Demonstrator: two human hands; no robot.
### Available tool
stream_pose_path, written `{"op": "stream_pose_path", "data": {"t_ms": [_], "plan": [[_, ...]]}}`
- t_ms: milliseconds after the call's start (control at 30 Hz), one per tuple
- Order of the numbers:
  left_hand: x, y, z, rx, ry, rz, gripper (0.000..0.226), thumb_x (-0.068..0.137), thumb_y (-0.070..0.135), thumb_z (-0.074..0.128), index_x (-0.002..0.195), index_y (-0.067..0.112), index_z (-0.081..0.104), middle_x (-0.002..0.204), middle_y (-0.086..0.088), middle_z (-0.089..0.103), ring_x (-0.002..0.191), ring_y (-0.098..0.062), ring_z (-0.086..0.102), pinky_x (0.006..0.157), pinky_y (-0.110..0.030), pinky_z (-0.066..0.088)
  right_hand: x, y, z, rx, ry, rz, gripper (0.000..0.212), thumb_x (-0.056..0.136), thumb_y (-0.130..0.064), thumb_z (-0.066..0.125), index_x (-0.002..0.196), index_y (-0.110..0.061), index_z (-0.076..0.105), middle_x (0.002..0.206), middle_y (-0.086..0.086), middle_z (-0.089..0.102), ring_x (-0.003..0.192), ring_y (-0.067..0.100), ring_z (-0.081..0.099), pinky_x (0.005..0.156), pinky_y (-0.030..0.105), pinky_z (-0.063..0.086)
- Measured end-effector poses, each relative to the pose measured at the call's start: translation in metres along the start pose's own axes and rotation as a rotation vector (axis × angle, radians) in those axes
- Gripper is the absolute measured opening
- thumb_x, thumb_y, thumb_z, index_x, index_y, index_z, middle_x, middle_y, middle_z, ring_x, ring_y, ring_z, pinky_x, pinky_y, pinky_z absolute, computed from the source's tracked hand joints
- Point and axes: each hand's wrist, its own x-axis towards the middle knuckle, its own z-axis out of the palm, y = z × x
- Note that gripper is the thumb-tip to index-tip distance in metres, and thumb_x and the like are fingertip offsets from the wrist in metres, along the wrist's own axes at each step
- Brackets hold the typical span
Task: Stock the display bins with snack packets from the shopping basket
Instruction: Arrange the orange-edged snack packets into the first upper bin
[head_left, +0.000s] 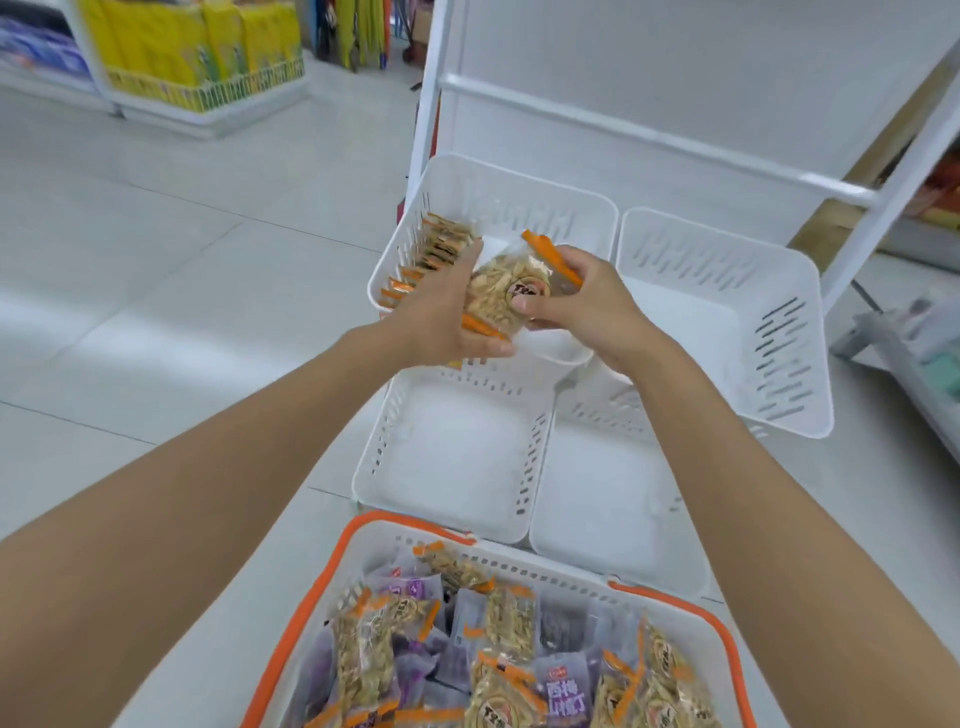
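A clear seed packet (498, 291) with orange ends is held over the upper left white bin (519, 192). My right hand (576, 306) pinches its right side, and my left hand (441, 322) grips its left and lower edge. A row of several similar orange-edged packets (431, 249) stands along that bin's left wall, behind my left hand. At the bottom of the view sits the white shopping basket with an orange rim (311, 582), holding several seed packets and purple packets (566, 691).
The upper right bin (779, 332) and the two lower bins (452, 457) hold nothing. All hang on a white shelf frame (649, 140). Yellow goods (197, 47) fill a shelf far left across the tiled floor.
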Motion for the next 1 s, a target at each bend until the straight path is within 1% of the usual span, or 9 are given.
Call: {"op": "stream_pose_path", "data": {"t_ms": [100, 200, 400, 467, 567, 733, 800, 900, 1000], "plan": [[0.029, -0.034, -0.019, 0.489, 0.021, -0.085, 0.123, 0.063, 0.08, 0.065, 0.156, 0.025, 0.006, 0.162, -0.001, 0.02, 0.15, -0.022, 0.01, 0.12, -0.055, 0.008, 0.055, 0.017, -0.007, -0.121, 0.242, -0.097, 0.042, 0.074, -0.005, 0.08, 0.11, -0.014, 0.061, 0.095, 0.002, 0.067, 0.084, 0.017, 0.065, 0.075, 0.029, 0.056], [0.048, -0.057, -0.026, 0.586, -0.051, -0.127, 0.13, 0.056, 0.097, 0.039, 0.157, 0.021, 0.007, 0.165, 0.002, 0.006, 0.151, -0.017, -0.006, 0.118, -0.06, -0.004, 0.102, 0.043, 0.003, -0.356, 0.34, -0.124, 0.042, 0.072, -0.008, 0.08, 0.11, -0.011, 0.063, 0.102, 0.007, 0.065, 0.086, 0.016, 0.06, 0.079, 0.025, 0.051], [0.056, -0.079, -0.017, 0.66, 0.093, -0.032, 0.13, 0.058, 0.098, 0.013, 0.155, 0.012, 0.012, 0.163, -0.002, 0.02, 0.15, -0.016, 0.011, 0.122, -0.043, 0.01, 0.137, 0.084, 0.025, -0.31, -0.093, 0.003, 0.042, 0.085, -0.02, 0.075, 0.125, -0.016, 0.061, 0.103, -0.022, 0.056, 0.08, -0.03, 0.05, 0.069, -0.005, 0.036], [0.056, -0.085, -0.016, 0.665, 0.107, -0.011, 0.128, 0.061, 0.097, 0.015, 0.155, 0.01, 0.012, 0.162, -0.003, 0.023, 0.15, -0.017, 0.014, 0.122, -0.043, 0.009, 0.143, 0.089, 0.028, -0.301, -0.083, -0.015, 0.042, 0.09, -0.026, 0.07, 0.129, -0.014, 0.06, 0.12, -0.009, 0.056, 0.098, -0.024, 0.051, 0.08, -0.003, 0.035], [0.056, -0.084, -0.016, 0.651, 0.111, -0.005, 0.126, 0.062, 0.096, 0.014, 0.154, 0.01, 0.018, 0.158, -0.003, 0.032, 0.148, -0.017, 0.019, 0.121, -0.042, 0.008, 0.141, 0.087, 0.038, -0.386, -0.139, -0.01, 0.065, 0.088, -0.036, 0.07, 0.145, -0.019, 0.043, 0.148, 0.004, 0.038, 0.136, 0.011, 0.035, 0.111, 0.023, 0.029], [0.041, -0.069, -0.017, 0.494, 0.158, -0.06, 0.093, 0.081, 0.078, 0.046, 0.152, 0.02, 0.028, 0.152, 0.0, 0.042, 0.145, -0.017, 0.029, 0.122, -0.05, 0.002, 0.114, 0.072, 0.028, -0.346, -0.007, -0.023, 0.067, 0.088, -0.033, 0.071, 0.147, -0.024, 0.04, 0.153, -0.001, 0.033, 0.141, 0.011, 0.027, 0.115, 0.027, 0.023], [0.028, -0.061, -0.012, 0.448, 0.256, -0.041, 0.075, 0.086, 0.064, 0.055, 0.147, 0.023, 0.036, 0.141, 0.0, 0.052, 0.137, -0.019, 0.038, 0.12, -0.048, 0.011, 0.086, 0.064, 0.024, -0.332, 0.099, -0.075, 0.06, 0.086, -0.029, 0.073, 0.141, -0.025, 0.048, 0.145, -0.004, 0.042, 0.133, 0.01, 0.039, 0.109, 0.024, 0.031], [-0.005, -0.042, 0.004, 0.432, 0.36, 0.055, 0.056, 0.085, 0.051, 0.066, 0.132, 0.024, 0.053, 0.121, 0.002, 0.063, 0.121, -0.023, 0.05, 0.102, -0.037, 0.029, 0.026, 0.052, 0.029, -0.318, 0.26, -0.192, 0.049, 0.081, -0.02, 0.075, 0.126, -0.025, 0.058, 0.123, -0.007, 0.053, 0.094, 0.009, 0.057, 0.085, 0.017, 0.045], [-0.054, -0.025, 0.032, 0.345, 0.321, 0.068, 0.046, 0.085, 0.04, 0.07, 0.124, 0.021, 0.057, 0.112, 0.004, 0.065, 0.109, -0.023, 0.055, 0.09, -0.036, 0.038, -0.046, 0.062, 0.041, -0.347, 0.203, -0.167, 0.039, 0.081, -0.018, 0.073, 0.118, -0.025, 0.062, 0.111, -0.009, 0.057, 0.072, 0.009, 0.059, 0.075, 0.016, 0.046]]}}
